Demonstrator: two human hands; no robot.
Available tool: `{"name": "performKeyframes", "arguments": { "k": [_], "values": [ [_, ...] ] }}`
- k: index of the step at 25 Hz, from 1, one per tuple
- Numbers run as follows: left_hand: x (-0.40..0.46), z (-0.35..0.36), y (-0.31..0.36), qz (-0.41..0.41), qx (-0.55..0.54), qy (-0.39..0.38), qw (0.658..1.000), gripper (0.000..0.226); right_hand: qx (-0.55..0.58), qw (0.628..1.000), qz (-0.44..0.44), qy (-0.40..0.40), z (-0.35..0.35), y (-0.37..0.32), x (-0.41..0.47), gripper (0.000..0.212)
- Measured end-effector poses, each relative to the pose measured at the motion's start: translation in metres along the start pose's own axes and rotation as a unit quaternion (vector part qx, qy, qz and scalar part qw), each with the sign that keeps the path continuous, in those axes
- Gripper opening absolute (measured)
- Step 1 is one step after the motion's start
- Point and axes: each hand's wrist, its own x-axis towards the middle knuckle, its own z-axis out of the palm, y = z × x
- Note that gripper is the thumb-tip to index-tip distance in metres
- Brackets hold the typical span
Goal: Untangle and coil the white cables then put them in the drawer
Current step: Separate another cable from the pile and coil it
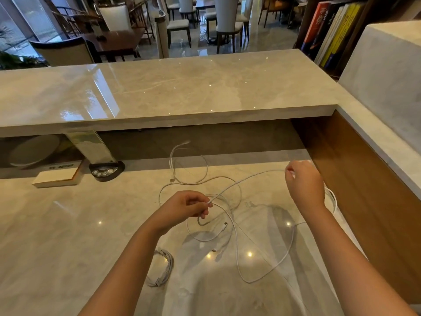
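Nearest the person, one coiled cable (162, 267) lies flat on the surface (68, 236), just left of the left forearm; its placement apart from the rest suggests it is finished and parked clear of the working area. Beyond it, the loose white cables (230, 226) spread in overlapping loops across the middle of the surface, with at least two connector ends visible among them, so the tangle is judged to be only partly resolved. The left hand (182, 208) hovers over this tangle with fingers curled, pinching one cable end at the fingertips. The right hand (304, 181), raised further back and to the right, grips the same strand in a closed fist; the strand runs taut between the two hands, a hold that lifts it clear of the other loops so that crossings can be traced. A further length hangs behind the right wrist. Farther back, another short cable (175, 160) lies by itself. A book (57, 177) and a small black device (106, 171) sit at the rear left, under the raised counter (159, 87). No drawer is visible.
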Motion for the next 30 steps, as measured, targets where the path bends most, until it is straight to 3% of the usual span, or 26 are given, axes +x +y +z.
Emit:
{"name": "performKeyframes", "arguments": {
  "k": [4,6,8,12,16,22,27,30],
  "values": [
    [0.002,0.01,0.015,0.035,-0.194,0.04,0.979,0.023,0.001,0.965,-0.05,-0.259,-0.001,-0.023,-0.025,0.023],
    [0.005,0.02,0.023,0.058,-0.178,0.069,0.98,0.024,0.041,0.929,-0.111,-0.352,-0.015,-0.041,-0.042,0.023],
    [0.008,0.03,0.026,0.073,-0.1,0.094,0.988,0.021,0.083,0.904,-0.166,-0.384,-0.032,-0.059,-0.054,0.019],
    [0.006,0.044,0.023,0.096,0.054,0.039,0.993,0.019,0.197,0.914,-0.166,-0.314,-0.058,-0.079,-0.054,0.007],
    [-0.004,0.044,0.03,0.056,-0.029,-0.057,0.996,0.028,0.184,0.947,-0.154,-0.212,-0.052,-0.078,-0.048,0.009],
    [-0.002,0.044,0.023,0.102,0.052,0.038,0.993,0.013,0.302,0.934,-0.037,-0.185,-0.04,-0.079,-0.053,0.019],
    [-0.004,0.05,0.026,0.153,0.024,0.084,0.984,0.034,0.397,0.907,0.046,-0.131,-0.031,-0.078,-0.052,0.007],
    [-0.006,0.052,0.03,0.198,0.07,0.128,0.969,0.036,0.422,0.892,0.089,-0.135,-0.028,-0.075,-0.053,0.011]
  ]
}}
